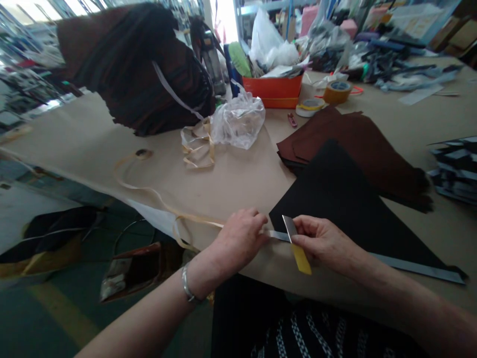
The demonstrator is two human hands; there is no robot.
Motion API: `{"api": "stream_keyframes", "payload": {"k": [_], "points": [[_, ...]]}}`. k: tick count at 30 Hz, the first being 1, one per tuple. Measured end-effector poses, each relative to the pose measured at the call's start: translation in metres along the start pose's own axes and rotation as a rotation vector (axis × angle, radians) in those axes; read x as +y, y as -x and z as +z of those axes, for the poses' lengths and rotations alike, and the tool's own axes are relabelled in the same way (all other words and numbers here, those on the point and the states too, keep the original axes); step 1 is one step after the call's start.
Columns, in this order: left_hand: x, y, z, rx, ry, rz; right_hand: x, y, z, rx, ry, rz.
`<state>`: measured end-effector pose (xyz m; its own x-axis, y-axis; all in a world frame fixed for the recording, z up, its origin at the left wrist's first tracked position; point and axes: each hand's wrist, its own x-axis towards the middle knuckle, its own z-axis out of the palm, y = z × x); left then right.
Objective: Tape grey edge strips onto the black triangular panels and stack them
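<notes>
My left hand [242, 236] is closed on a narrow strip of tape [203, 219] at the table's front edge. The strip's pale tan length trails left across the table; on the right a whitish stretch runs along the edge of a black sheet [331, 191]. My right hand [328, 241] grips a flat-bladed knife [301, 258] between thumb and fingers. Its bare metal blade points up and its yellow part points down, just over the whitish strip. The black sheet lies beneath and beyond my right hand, overlapping a stack of brown sheets [361, 144].
A large dark stack of sheets [141, 69] stands at the back left. Near it lie a crumpled clear plastic bag [238, 119] and looped tan tape [197, 151]. Behind are an orange box [274, 92] and tape rolls [337, 92]. A brown container [130, 273] sits below the table.
</notes>
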<state>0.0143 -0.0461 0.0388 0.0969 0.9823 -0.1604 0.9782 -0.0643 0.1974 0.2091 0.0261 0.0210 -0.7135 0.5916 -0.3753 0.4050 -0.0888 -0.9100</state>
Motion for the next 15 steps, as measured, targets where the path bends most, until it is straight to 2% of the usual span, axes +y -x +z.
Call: {"api": "stream_keyframes", "payload": {"k": [3, 9, 15], "points": [[0.005, -0.005, 0.003, -0.018, -0.050, -0.016, 0.006, -0.006, 0.006, 0.038, 0.072, -0.012], [0.002, -0.015, -0.008, -0.102, -0.071, 0.002, 0.003, -0.009, 0.011, 0.043, 0.304, -0.070], [0.006, -0.021, -0.016, -0.172, -0.082, 0.039, 0.002, -0.005, 0.014, 0.065, 0.353, -0.090]]}}
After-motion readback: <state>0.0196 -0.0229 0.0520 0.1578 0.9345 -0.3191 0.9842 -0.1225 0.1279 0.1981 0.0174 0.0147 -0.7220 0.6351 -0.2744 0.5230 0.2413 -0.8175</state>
